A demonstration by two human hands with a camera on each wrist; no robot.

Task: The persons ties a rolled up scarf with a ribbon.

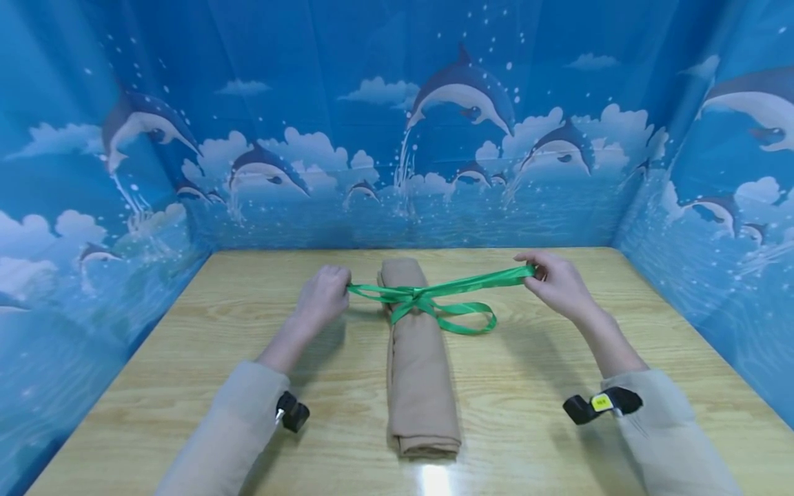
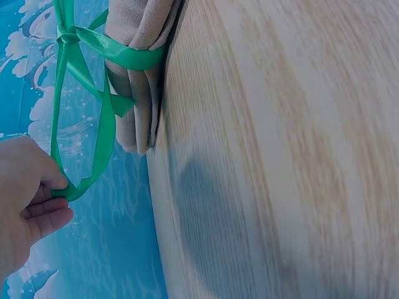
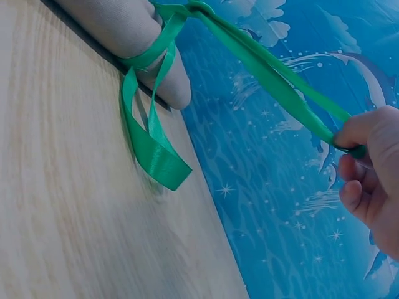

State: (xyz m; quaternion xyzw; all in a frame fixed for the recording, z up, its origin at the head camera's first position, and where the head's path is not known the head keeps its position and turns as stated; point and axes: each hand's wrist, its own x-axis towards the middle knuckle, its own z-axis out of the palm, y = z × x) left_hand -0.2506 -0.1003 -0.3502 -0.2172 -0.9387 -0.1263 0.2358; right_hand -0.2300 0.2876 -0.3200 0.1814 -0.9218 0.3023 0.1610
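A rolled brown cloth (image 1: 422, 386) lies lengthwise on the table, with a green ribbon (image 1: 459, 284) tied round its far part. The ribbon's knot (image 2: 67, 35) sits on top of the roll. My left hand (image 1: 324, 295) pinches a ribbon loop at the left of the roll, thumb against fingers, as the left wrist view shows. Out to the right, my right hand (image 1: 556, 284) pinches another length of ribbon, stretched nearly straight from the knot. A further loop (image 3: 156, 149) hangs free on the roll's right side, held by neither hand.
The wood-grain table (image 1: 248, 331) carries the roll. Blue curtains (image 1: 347, 172) printed with dolphins and clouds stand behind it and at both sides. A small black device (image 1: 291, 411) is strapped at the left sleeve, another (image 1: 602, 403) at the right sleeve.
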